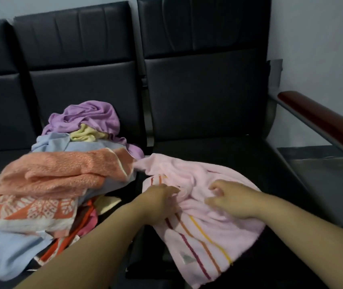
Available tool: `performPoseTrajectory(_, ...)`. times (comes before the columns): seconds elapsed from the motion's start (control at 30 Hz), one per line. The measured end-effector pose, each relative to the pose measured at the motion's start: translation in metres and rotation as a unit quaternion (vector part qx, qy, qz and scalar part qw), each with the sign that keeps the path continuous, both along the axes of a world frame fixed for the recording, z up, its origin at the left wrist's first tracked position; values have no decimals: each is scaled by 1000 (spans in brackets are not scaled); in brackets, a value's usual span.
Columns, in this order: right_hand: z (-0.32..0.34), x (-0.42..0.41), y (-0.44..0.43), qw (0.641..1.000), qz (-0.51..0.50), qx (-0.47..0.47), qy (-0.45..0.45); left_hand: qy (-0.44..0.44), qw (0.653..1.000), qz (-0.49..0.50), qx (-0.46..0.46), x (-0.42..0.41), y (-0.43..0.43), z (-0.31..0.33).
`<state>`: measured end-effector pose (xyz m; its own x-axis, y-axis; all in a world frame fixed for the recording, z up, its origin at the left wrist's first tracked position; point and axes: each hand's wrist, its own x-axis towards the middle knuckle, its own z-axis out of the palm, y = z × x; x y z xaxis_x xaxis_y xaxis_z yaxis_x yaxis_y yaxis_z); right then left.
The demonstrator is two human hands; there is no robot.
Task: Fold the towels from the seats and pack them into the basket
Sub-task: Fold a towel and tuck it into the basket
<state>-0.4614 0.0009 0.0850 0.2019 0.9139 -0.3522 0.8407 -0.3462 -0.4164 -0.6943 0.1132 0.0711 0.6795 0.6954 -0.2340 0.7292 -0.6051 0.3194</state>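
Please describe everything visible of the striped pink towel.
The pink towel looks like soft terry, pale pink, with red, orange and yellow stripes and a small grey label. It lies crumpled, unfolded, on the right black seat. The left hand and right hand pinch bunched cloth at its middle. Its far corner reaches the towel pile.

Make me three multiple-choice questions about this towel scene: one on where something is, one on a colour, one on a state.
1. Where does the pink striped terry towel lie? A. on the black padded seat beside the towel pile B. atop that pile C. on the floor
2. What colour is the crumpled towel crowning the pile's back? A. green B. purple C. white
3. How is the pink towel? A. rolled up B. folded square C. rumpled, unfolded
Answers: A, it spreads over the seat; B, purple cloth tops the heap; C, the left hand and right hand grip its bunched middle.
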Motion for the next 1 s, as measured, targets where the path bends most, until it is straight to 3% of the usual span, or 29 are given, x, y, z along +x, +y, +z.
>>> performPoseTrajectory(0.1, -18, 12, -2, 998, 39, -32, -24, 23, 998, -17, 52, 9, 3, -14)
performPoseTrajectory(0.2, -21, 41, 5, 999, -7, 23, -27, -38, 997, 17, 57, 18, 6, -17)
performPoseTrajectory(0.3, -19, 59, 2, 991, -24, 95, -86, -95, 992, 28, 72, 19, 8, -18)
performPoseTrajectory(0.4, -14, 32, -10, 984, -18, 156, -79, -133, 983, -54, 117, 17, 4, -15)
performPoseTrajectory(0.5, -28, -7, -28, 992, 72, 101, -11, -113, 980, -145, 76, 13, -1, -22)
performPoseTrajectory(0.57, -40, -4, -30, 986, 135, 81, -49, -101, 978, -176, 58, 10, 1, -26)
performPoseTrajectory(0.8, -37, 35, -18, 983, 55, 164, -62, -159, 982, -103, -6, 15, 3, -37)
performPoseTrajectory(1.0, -52, -7, -28, 970, 132, 190, -72, -197, 979, -45, -10, 22, 0, -36)
